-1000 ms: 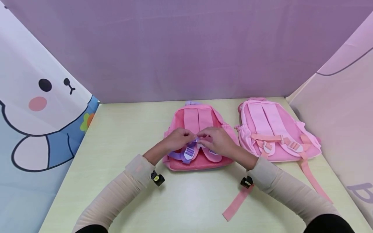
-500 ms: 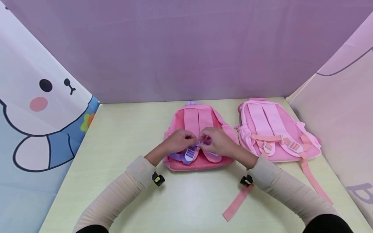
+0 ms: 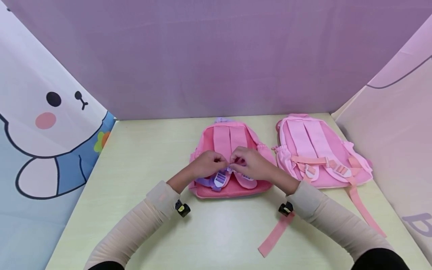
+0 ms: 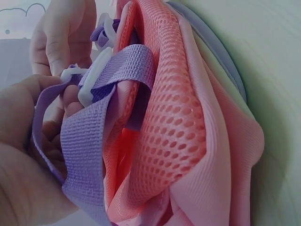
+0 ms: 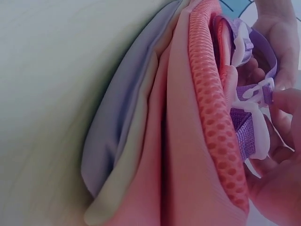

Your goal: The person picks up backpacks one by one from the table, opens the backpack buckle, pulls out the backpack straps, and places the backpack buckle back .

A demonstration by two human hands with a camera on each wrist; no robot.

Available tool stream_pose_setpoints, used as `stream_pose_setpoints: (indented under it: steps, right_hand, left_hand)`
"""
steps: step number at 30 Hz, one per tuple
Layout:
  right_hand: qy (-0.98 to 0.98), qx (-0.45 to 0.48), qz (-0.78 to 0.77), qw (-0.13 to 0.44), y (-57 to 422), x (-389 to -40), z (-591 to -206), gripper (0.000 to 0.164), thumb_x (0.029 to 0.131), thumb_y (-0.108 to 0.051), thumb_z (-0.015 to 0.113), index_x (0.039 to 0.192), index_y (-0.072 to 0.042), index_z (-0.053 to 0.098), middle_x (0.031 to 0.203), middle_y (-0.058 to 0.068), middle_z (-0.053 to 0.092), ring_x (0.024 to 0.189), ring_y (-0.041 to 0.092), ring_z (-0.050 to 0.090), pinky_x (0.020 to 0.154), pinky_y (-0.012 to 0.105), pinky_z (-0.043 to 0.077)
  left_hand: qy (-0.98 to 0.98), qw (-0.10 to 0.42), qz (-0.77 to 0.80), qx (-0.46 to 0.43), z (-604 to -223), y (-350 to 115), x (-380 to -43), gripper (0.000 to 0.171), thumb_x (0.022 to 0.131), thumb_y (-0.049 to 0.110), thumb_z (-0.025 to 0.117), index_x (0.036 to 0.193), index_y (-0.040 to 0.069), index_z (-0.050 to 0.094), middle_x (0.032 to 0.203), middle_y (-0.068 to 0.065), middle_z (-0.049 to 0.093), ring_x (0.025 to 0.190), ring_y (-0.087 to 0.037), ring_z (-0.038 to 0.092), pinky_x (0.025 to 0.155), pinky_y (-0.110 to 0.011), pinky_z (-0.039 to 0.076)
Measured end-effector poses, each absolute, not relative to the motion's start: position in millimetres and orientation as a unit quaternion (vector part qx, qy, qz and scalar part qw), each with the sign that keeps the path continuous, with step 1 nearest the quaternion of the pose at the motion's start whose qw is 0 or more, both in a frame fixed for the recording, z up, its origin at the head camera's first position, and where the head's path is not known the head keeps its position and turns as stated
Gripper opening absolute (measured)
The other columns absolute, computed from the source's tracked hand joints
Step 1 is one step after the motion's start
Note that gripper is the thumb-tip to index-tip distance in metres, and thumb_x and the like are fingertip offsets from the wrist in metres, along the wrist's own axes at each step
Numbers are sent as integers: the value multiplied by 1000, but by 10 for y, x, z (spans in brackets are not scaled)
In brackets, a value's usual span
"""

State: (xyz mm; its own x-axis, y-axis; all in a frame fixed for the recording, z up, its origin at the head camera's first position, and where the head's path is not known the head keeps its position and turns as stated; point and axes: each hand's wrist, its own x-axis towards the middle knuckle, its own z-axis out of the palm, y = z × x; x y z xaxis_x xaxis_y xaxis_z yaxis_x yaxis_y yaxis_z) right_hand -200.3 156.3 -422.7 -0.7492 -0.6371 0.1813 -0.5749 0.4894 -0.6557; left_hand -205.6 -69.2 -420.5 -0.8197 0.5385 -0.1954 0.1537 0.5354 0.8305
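Observation:
A pink backpack (image 3: 229, 193) lies on the table with its shoulder straps up. My left hand (image 3: 210, 164) and right hand (image 3: 251, 163) meet above its middle, fingertips almost touching. In the left wrist view the left hand's thumb and fingers pinch a looped purple strap (image 4: 84, 141) by a small white buckle (image 4: 74, 73). In the right wrist view, the right hand (image 5: 282, 183) holds its thumb and fingers at the same white buckle (image 5: 259, 92). A white strap adjuster (image 3: 220, 179) sits below the left hand. The fingers partly hide the buckle.
To the right lies a second, lighter pink backpack (image 3: 324, 150) with loose peach straps. A peach strap end (image 3: 275, 236) stretches over the table (image 3: 152, 150) beneath the right wrist. A purple panel (image 3: 216, 60) stands behind, with printed side panels left and right.
Both hands have come slightly lower and closer together over the purple strap, bringing the buckle down a little. In the last half second they have hardly moved. The backpacks stay where they were.

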Motion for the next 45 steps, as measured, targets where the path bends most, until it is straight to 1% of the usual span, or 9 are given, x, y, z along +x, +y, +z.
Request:
stream_pose_setpoints:
  steps: [5, 10, 18, 23, 27, 31, 34, 38, 45]
  right_hand:
    - [861, -353, -364, 50, 1541, -2018, -4228, 4, 95, -12, 69, 93, -13, 66, 91, -2, 63, 82, 9, 58, 75, 24, 54]
    - [870, -362, -332, 38, 1499, -2019, -4226, 6, 94, -9, 65, 89, -12, 63, 94, 0, 61, 84, 10, 55, 76, 26, 51]
    - [887, -357, -291, 37, 1456, -1989, -4229, 6, 99, -10, 58, 93, -9, 59, 106, 4, 57, 95, 14, 55, 84, 30, 53]
    - [881, -363, -300, 30, 1459, -1977, -4233, 5, 99, -9, 57, 94, -8, 57, 111, 5, 56, 102, 16, 55, 90, 34, 53]
    - [864, -379, -329, 32, 1477, -1990, -4241, 4, 98, -6, 56, 95, -8, 56, 112, 6, 56, 104, 16, 55, 92, 34, 52]
    - [851, -392, -348, 36, 1503, -2004, -4257, 5, 99, -4, 57, 95, -8, 56, 111, 7, 56, 103, 16, 55, 92, 33, 51]
    - [856, -387, -343, 28, 1525, -2003, -4256, 4, 99, -9, 61, 95, -9, 59, 110, 5, 58, 101, 16, 55, 91, 33, 52]
    - [868, -376, -325, 18, 1526, -1995, -4218, 8, 98, -17, 66, 95, -10, 64, 109, 4, 60, 97, 15, 57, 89, 33, 54]
    - [878, -364, -310, 26, 1512, -1984, -4159, 9, 98, -18, 67, 93, -10, 67, 105, 4, 60, 92, 13, 56, 86, 32, 54]
  left_hand:
    - [850, 223, 433, 200, -4204, -680, -2058, 18, 98, 27, 62, 90, 16, 73, 58, 8, 46, 52, -8, 43, 47, -23, 35]
    - [850, 223, 435, 195, -4196, -671, -2056, 19, 97, 27, 62, 86, 15, 71, 57, 7, 45, 51, -8, 43, 47, -23, 36]
    - [854, 214, 429, 202, -4213, -677, -2063, 19, 98, 29, 62, 100, 15, 75, 61, 4, 53, 54, -9, 49, 51, -23, 40]
    - [860, 201, 418, 212, -4211, -682, -2064, 19, 99, 30, 62, 101, 14, 73, 62, 3, 55, 55, -9, 51, 51, -23, 42]
    - [861, 197, 412, 222, -4195, -685, -2063, 18, 99, 29, 62, 100, 14, 72, 62, 4, 56, 55, -9, 52, 51, -23, 42]
    - [860, 199, 410, 230, -4182, -695, -2056, 19, 99, 28, 61, 100, 13, 73, 61, 4, 55, 55, -8, 51, 52, -23, 43]
    - [861, 198, 406, 232, -4178, -699, -2050, 21, 100, 27, 61, 102, 11, 74, 67, 4, 57, 57, -8, 52, 52, -22, 44]
    - [868, 191, 397, 230, -4180, -696, -2044, 21, 99, 27, 60, 101, 11, 74, 77, 3, 63, 62, -8, 54, 54, -22, 45]
    - [877, 181, 382, 227, -4179, -672, -2044, 21, 98, 27, 60, 98, 12, 75, 80, 2, 65, 65, -9, 56, 55, -22, 44]
